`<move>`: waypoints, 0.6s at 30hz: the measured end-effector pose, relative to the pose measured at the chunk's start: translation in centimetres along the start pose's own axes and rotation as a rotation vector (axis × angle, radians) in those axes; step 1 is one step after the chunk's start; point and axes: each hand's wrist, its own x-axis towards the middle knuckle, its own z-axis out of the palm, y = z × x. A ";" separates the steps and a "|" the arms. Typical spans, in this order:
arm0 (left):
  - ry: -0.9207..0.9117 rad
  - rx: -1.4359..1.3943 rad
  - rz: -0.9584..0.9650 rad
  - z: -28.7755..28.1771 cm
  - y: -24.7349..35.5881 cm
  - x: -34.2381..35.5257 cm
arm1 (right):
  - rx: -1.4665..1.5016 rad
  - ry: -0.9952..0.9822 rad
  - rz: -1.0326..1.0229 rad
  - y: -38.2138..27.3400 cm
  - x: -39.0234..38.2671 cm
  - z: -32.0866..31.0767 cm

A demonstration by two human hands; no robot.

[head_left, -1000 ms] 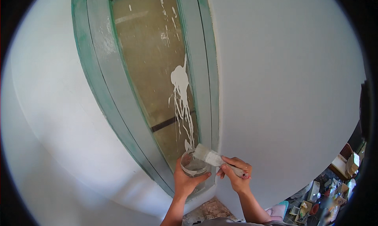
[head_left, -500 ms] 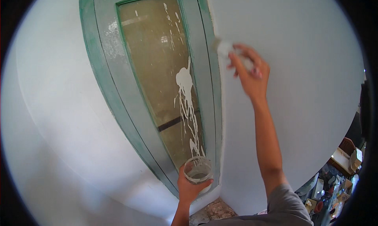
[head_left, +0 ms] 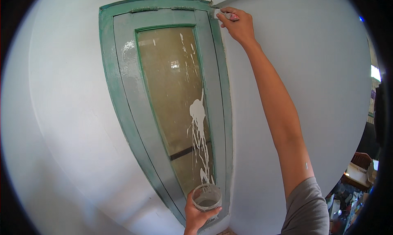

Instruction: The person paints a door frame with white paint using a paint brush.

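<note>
Pinching a flat white paintbrush, the right hand, risen upper-centre, now reaches the green wooden frame, left hand clasping a clear tub.

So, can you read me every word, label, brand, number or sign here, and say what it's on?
None can be read.
Tub: no legible lettering.
Paintbrush: red marks, too small to make out.
Green frame: no lettering seen.
Glass: white splashes, no lettering seen.
Clutter at lower right: too small and blurred to tell.
</note>
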 end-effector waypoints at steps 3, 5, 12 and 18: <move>0.005 -0.006 0.030 -0.7 -1.1 0.2 | -0.081 -0.045 -0.024 1.1 0.2 0.0; 0.014 0.012 0.031 -1.1 -1.6 0.3 | -0.096 -0.148 0.027 1.2 -1.0 -0.3; -0.047 -0.018 0.003 -0.9 -0.6 0.6 | -0.001 -0.311 0.136 0.6 -4.3 -3.3; -0.075 -0.069 -0.017 -1.0 -1.6 0.6 | -0.098 -0.523 0.219 -1.3 -3.7 -5.1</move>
